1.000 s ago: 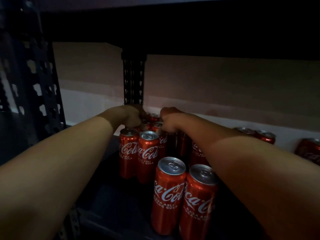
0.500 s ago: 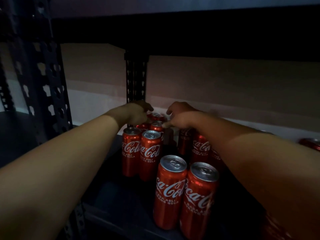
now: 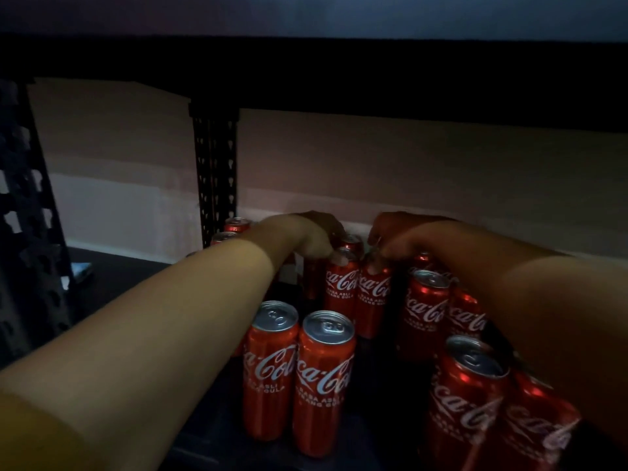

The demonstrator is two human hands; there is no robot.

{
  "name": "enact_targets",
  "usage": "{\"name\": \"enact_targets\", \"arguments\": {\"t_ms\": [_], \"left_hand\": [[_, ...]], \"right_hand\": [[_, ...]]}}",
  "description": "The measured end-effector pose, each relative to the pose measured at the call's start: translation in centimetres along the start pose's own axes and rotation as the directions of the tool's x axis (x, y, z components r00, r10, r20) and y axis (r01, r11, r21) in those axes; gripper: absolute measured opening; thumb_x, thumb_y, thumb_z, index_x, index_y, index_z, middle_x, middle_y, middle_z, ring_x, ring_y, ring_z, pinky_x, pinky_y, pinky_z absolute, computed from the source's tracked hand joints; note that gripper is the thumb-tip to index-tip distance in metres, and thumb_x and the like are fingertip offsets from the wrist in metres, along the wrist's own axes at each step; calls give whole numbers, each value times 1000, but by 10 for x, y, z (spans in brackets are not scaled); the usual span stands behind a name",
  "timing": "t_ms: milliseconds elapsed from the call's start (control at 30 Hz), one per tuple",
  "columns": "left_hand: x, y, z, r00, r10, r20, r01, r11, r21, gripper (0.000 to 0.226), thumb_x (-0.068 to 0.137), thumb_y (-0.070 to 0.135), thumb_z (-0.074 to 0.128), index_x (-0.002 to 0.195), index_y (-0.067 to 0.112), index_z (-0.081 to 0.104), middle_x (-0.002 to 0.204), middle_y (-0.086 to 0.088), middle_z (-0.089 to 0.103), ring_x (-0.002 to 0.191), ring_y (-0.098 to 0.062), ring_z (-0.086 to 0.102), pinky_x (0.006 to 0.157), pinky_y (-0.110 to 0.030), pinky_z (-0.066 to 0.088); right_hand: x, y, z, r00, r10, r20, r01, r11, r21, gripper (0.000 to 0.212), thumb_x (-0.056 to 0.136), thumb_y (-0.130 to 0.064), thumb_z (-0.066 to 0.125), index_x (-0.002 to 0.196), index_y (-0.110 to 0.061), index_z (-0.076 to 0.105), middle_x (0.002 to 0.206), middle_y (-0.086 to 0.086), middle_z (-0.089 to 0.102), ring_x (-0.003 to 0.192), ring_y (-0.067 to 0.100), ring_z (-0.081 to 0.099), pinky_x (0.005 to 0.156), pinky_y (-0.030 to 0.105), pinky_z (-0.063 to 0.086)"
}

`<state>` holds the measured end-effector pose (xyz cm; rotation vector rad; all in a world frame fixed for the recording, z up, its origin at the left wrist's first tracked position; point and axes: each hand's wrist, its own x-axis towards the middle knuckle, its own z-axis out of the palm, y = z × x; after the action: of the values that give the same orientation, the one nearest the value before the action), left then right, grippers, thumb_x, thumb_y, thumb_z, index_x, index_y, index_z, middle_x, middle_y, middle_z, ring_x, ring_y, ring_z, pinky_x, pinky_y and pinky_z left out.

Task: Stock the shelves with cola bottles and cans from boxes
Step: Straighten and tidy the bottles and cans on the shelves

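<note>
Several slim red cola cans stand upright on a dark shelf (image 3: 204, 423). Both arms reach to the back of it. My left hand (image 3: 306, 237) curls over the top of one rear can (image 3: 341, 287), fingertips on its rim. My right hand (image 3: 397, 237) sits on the top of the can beside it (image 3: 373, 294), fingers pinched at the rim. Two cans (image 3: 272, 368) (image 3: 324, 382) stand in front near the middle, two more (image 3: 465, 402) (image 3: 537, 423) at the lower right, and another pair (image 3: 426, 311) under my right forearm.
The dark underside of the shelf above (image 3: 339, 73) hangs low over the cans. A perforated black upright (image 3: 215, 171) stands at the back, another (image 3: 27, 212) at the left. More can tops (image 3: 236, 226) show behind my left wrist. A pale wall (image 3: 407, 171) closes the back.
The view has shifted left, so the cans sit further right in frame. Both hands stay at the back cans, now resting on two neighbouring can tops.
</note>
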<state>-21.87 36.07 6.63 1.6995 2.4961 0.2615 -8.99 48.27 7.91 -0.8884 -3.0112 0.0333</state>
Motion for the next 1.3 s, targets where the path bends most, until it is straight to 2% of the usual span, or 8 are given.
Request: {"name": "enact_targets", "arguments": {"t_ms": [267,400,500,633,767,900,1167,1300], "left_hand": [[11,3,10,1000,-12,26,9,995,102,52,90,43,76,134,17,64,130,-4,67,113,-25,63,98,-39,52],[3,-8,4,999,-9,40,4,993,115,49,91,41,75,133,19,66,129,-3,68,111,-25,64,98,-42,54],[-6,-19,1,999,-23,36,19,996,85,47,92,39,75,132,18,66,129,-2,68,110,-23,63,93,-35,51],[-16,-32,-5,999,-35,21,33,996,84,46,91,40,76,132,21,67,132,0,66,117,-23,61,94,-30,47],[-25,-41,-6,1000,-27,16,26,997,73,50,89,42,76,135,24,65,136,3,62,119,-20,58,99,-32,46],[-33,-45,-6,999,14,37,-16,999,51,48,90,38,76,133,22,66,131,5,67,111,-14,59,91,-26,42],[-47,-47,-3,999,24,42,-23,999,-34,48,90,36,78,134,21,65,129,7,67,116,-13,61,93,-27,42],[-51,-47,0,999,32,22,-31,999,-35,47,90,38,77,133,23,65,129,8,67,118,-14,61,99,-29,45]], "right_hand": [[2,7,3,996,-38,75,30,994,106,43,81,-29,83,119,-12,71,104,-1,71,89,15,69,74,27,55],[2,-7,4,997,-74,29,71,993,91,43,79,-32,85,116,-12,72,107,3,71,91,19,70,83,33,59],[4,-17,7,996,-88,17,86,991,105,44,80,-35,83,116,-13,72,109,4,71,94,19,69,89,35,58],[8,-30,8,993,-117,18,115,987,114,40,80,-38,83,110,-14,75,103,2,73,88,15,70,79,30,57],[8,-39,7,992,-124,27,120,983,137,43,77,-38,86,110,-12,75,104,3,74,86,17,72,80,31,60],[5,-43,7,993,-112,46,103,980,173,45,73,-38,89,108,-14,76,100,2,75,78,15,72,60,21,50],[-9,-47,6,990,-124,71,106,972,211,43,72,-36,90,103,-10,76,96,4,75,75,15,73,60,22,54],[-10,-48,8,991,-122,54,109,975,191,43,73,-40,88,103,-12,75,97,2,74,78,14,71,57,20,47]]}}
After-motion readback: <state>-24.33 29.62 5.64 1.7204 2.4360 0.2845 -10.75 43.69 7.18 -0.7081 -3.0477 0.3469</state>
